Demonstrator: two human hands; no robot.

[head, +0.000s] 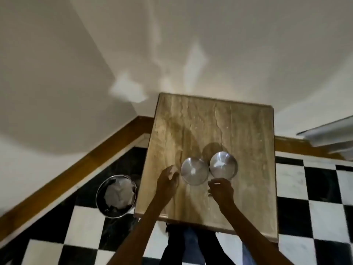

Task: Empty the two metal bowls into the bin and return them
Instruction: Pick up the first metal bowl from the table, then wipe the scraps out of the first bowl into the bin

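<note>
On the marble-look surface (200,121) two metal bowls (194,170) sit side by side at twelve o'clock of both hands; left hand (168,181) and right hand (221,190) fingers loosely curled, empty; bin (116,196) at nine o'clock

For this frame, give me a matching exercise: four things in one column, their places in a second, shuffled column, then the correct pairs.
Things:
1. round metal bin holding crumpled pale paper
2. left shiny metal bowl
3. right shiny metal bowl
4. left hand

Places:
A. on the table, nearest its right edge of the two
B. on the chequered black-and-white floor, left of the tan stone-topped table
C. over the table, just left of a bowl, grip open
D. on the table, between the two hands

Pairs: 1-B, 2-D, 3-A, 4-C
</note>
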